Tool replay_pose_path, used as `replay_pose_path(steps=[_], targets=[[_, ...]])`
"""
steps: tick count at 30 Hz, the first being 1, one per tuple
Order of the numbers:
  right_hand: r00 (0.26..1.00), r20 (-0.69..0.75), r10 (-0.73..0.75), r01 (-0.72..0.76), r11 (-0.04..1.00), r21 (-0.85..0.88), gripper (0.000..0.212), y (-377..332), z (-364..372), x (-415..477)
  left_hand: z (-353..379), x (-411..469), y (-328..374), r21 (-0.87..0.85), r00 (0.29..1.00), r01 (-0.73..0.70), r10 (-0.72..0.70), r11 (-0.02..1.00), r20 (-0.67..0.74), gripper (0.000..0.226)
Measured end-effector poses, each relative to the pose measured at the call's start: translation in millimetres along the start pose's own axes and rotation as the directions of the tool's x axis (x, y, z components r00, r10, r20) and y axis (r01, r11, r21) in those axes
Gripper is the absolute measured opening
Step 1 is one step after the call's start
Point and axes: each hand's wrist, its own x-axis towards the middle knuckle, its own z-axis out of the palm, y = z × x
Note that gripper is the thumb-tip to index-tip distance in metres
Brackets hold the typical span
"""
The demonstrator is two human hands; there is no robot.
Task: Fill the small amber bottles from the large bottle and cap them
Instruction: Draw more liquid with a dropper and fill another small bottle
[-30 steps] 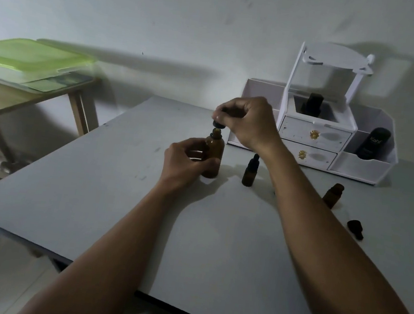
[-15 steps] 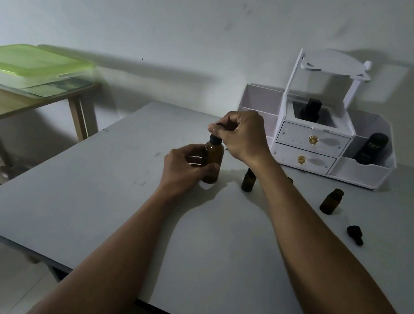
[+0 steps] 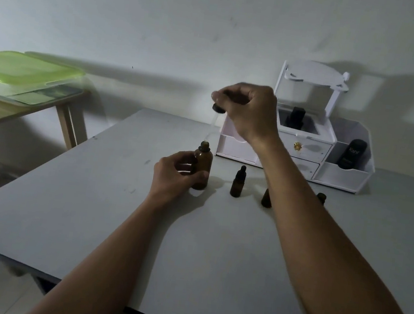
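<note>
Transfer step, apparently: with left hand (image 3: 175, 172) gripping large bottle (image 3: 202, 168) upright on table (image 3: 90, 207) and right hand (image 3: 250, 110) pinching dropper (image 3: 218, 109), tip just over its mouth, carry steadily to open small bottle (image 3: 321, 197).

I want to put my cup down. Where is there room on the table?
Bare table lies left of the left hand holding the big bottle, and along the front edge. It is crowded around the small bottles before the organizer.

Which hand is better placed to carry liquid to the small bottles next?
Probably right: the right hand pinches the dropper above the large bottle, which the left hand grips.
</note>
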Motion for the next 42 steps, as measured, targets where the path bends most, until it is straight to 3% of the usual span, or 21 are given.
replay_pose_path(steps=[2,4,6,8,11,13,16,18,21,24,35,42], targets=[[0.999,-0.041,-0.021,0.022,0.999,0.037,0.014,-12,-14,6,1,-3,3,0.030,1.000,-0.012,0.012,0.999,-0.020,0.054],[0.997,-0.074,-0.030,0.036,0.996,0.079,0.014,-21,-31,8,3,-6,6,0.104,0.989,-0.036,0.050,0.994,-0.137,0.054],[0.994,-0.103,-0.025,0.035,0.995,0.094,0.014,-26,-50,7,6,-12,15,0.163,0.952,-0.078,0.123,0.983,-0.282,0.044],[0.992,-0.125,-0.015,0.028,0.994,0.105,0.014,-25,-69,3,12,-21,28,0.185,0.916,-0.172,0.227,0.968,-0.332,0.029],[0.991,-0.134,-0.001,0.012,0.996,0.084,0.011,-17,-98,-5,31,-39,49,0.156,0.905,-0.297,0.330,0.942,-0.268,0.014],[0.993,-0.115,0.040,-0.034,0.998,0.051,0.011,-7,-113,-10,49,-51,59,0.100,0.936,-0.302,0.315,0.948,-0.156,0.011],[0.991,-0.070,0.118,-0.116,0.993,0.033,0.008,12,-129,-17,83,-63,67,0.054,0.984,-0.160,0.156,0.986,0.084,0.024],[0.987,-0.045,0.152,-0.151,0.988,0.011,0.009,22,-135,-20,103,-64,65,0.104,0.987,-0.061,0.044,0.993,0.153,0.044],[0.983,-0.032,0.178,-0.179,0.984,-0.017,0.011,32,-140,-23,124,-60,60,0.156,0.985,0.043,-0.068,0.987,0.160,0.066],[0.977,-0.021,0.211,-0.211,0.977,-0.020,0.014,42,-142,-22,133,-57,57,0.176,0.982,0.066,-0.096,0.982,0.165,0.070],[0.963,0.036,0.268,-0.266,0.963,-0.055,0.021,71,-139,-20,147,-41,42,0.157,0.980,0.058,-0.086,0.986,0.181,0.064],[0.950,0.112,0.290,-0.275,0.953,-0.129,0.013,76,-129,-23,145,-42,43,0.127,0.975,0.061,-0.086,0.990,0.205,0.042]])
